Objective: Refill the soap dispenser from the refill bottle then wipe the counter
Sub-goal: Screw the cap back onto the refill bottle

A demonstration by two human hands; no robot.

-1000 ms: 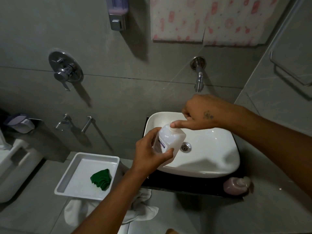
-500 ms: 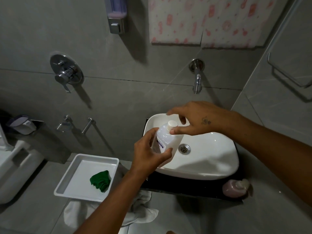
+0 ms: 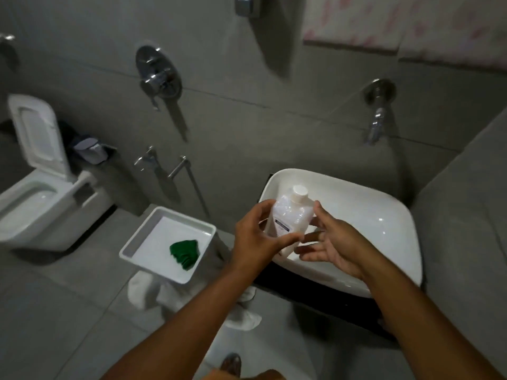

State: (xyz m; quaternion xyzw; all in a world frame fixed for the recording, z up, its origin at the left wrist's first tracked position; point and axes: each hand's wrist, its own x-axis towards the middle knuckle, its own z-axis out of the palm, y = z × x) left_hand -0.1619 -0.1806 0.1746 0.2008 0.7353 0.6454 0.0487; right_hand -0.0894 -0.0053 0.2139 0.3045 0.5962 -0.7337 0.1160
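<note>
A white refill bottle (image 3: 291, 215) with a white screw cap (image 3: 300, 191) stands tilted over the left part of the white basin (image 3: 384, 229). My left hand (image 3: 255, 238) grips the bottle's left side and front. My right hand (image 3: 333, 246) is palm up on the bottle's right, thumb against its shoulder and fingers spread under its base. A folded green cloth (image 3: 185, 253) lies in the white tray (image 3: 137, 242) to the left. The bottom of a wall soap dispenser (image 3: 246, 6) shows at the top edge.
The basin sits on a dark counter (image 3: 315, 294) in the right corner, under a wall tap (image 3: 378, 116). A white towel (image 3: 153, 294) hangs below the tray. A toilet (image 3: 33, 201) with raised lid stands at left. Chrome valves (image 3: 158, 75) are on the grey wall.
My right hand left the cap and dropped to the bottle's right side, palm up. The view swung left and down, so the toilet shows and the pink pump bottle is out of sight.
</note>
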